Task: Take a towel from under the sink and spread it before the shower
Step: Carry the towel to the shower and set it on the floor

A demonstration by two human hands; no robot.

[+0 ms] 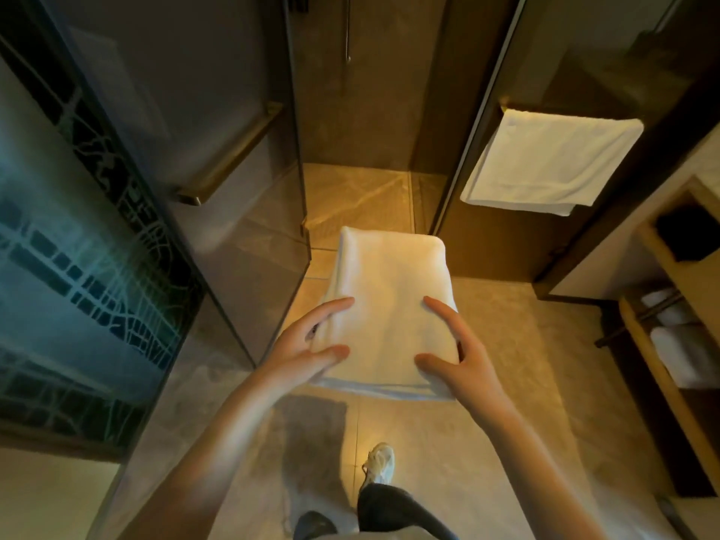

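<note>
towel (389,298): folded, held level above the floor (498,344), just short of the shower (358,200) | left grip (311,344), right grip (463,356): each clasps a near side edge | step: fetched, not yet spread; next, unfold and lay flat | around: glass door (241,212) left, hung towel (545,161) right; own shoe (380,461) below, likely in the way

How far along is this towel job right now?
Fetching looks done: the left hand and right hand hold the folded towel above the floor tiles, facing the shower entrance. It is not yet unfolded. Left: open it and spread it on those tiles.
</note>
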